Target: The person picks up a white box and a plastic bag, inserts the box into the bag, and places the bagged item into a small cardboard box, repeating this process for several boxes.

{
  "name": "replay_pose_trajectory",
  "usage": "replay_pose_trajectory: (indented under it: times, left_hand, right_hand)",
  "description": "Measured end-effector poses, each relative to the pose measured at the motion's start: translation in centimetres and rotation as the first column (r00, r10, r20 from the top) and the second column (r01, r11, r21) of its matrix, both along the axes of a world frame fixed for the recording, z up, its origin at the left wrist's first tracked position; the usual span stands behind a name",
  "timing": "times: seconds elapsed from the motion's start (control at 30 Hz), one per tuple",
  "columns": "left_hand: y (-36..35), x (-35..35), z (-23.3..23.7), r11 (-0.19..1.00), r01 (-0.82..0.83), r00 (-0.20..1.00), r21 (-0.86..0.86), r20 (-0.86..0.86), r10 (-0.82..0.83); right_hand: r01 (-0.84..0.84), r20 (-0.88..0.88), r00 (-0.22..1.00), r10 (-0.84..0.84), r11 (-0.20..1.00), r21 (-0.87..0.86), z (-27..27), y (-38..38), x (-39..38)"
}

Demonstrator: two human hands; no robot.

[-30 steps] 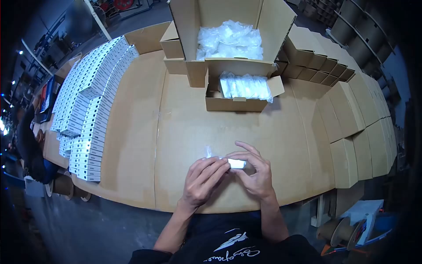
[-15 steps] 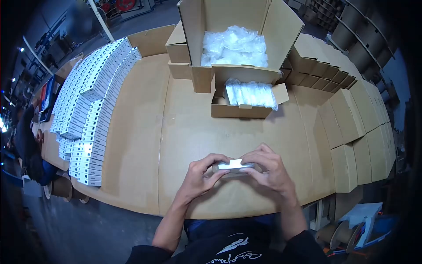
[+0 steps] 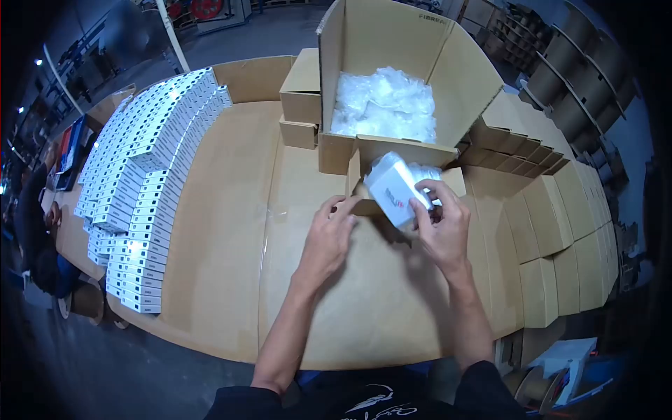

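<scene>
My right hand (image 3: 446, 225) grips a flat white box (image 3: 392, 194) with dark and red print, its fingers and thumb on the right side. The box is tilted over the small open carton (image 3: 406, 148) and hides part of it. Behind the white box, clear-wrapped packets (image 3: 426, 173) show inside the carton. My left hand (image 3: 327, 236) is at the carton's front left corner, fingers apart and holding nothing. Its fingertips are at the front wall; whether they press on it I cannot make out.
A large open carton (image 3: 483, 77) full of clear plastic bags (image 3: 385, 105) stands behind. Stacked white boxes (image 3: 143, 189) line the left side. Brown cartons (image 3: 553, 210) are piled at the right on the cardboard-covered table (image 3: 217, 231). Another person (image 3: 38, 217) is at far left.
The white box has gone from both hands near the table's front to my right hand alone, up and forward over the small carton. My left hand has let go and moved forward to the carton.
</scene>
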State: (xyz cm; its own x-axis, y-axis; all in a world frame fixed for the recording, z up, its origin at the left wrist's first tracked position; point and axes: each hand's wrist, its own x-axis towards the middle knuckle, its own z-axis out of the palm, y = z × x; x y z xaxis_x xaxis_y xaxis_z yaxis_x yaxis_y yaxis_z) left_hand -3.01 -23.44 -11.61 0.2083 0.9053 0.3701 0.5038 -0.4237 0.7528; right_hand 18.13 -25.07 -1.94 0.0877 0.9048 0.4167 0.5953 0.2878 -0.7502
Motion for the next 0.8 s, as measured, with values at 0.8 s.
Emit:
replay_pose_trajectory:
  times: [0.8]
  left_hand:
    - [0.4, 1.1, -1.0, 0.995, -0.100, 0.974, 0.020, -0.204, 0.102]
  right_hand:
    - [0.218, 0.366, 0.904, -0.221, 0.975, 0.050, -8.8, 6.4, -5.7]
